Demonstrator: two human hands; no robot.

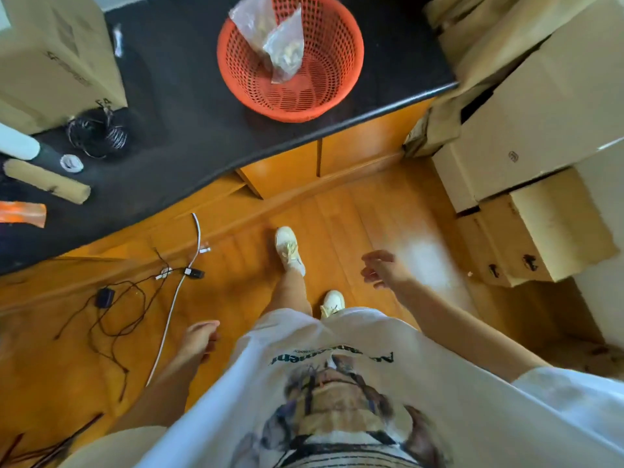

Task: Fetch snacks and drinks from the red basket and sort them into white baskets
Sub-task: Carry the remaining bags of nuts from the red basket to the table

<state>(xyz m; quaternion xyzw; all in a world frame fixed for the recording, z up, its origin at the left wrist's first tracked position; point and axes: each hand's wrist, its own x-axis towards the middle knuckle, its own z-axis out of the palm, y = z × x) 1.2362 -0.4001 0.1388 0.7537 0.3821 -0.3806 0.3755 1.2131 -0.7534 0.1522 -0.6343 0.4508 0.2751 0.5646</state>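
The red basket [290, 59] sits on the dark surface [189, 106] with a clear snack bag [275, 38] inside it, while both hands, left [199, 339] and right [381, 270], hang loose and hold nothing, well below the basket.

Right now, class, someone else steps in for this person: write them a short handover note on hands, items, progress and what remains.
Left hand: holds nothing, fingers loosely curled, low by the hip.
Right hand: holds nothing, open, raised over the floor.
Red basket sits on the black counter; one clear snack bag leans inside it.
White baskets: not in view, so sorted items cannot be confirmed.
Left: take the bag and sort it.
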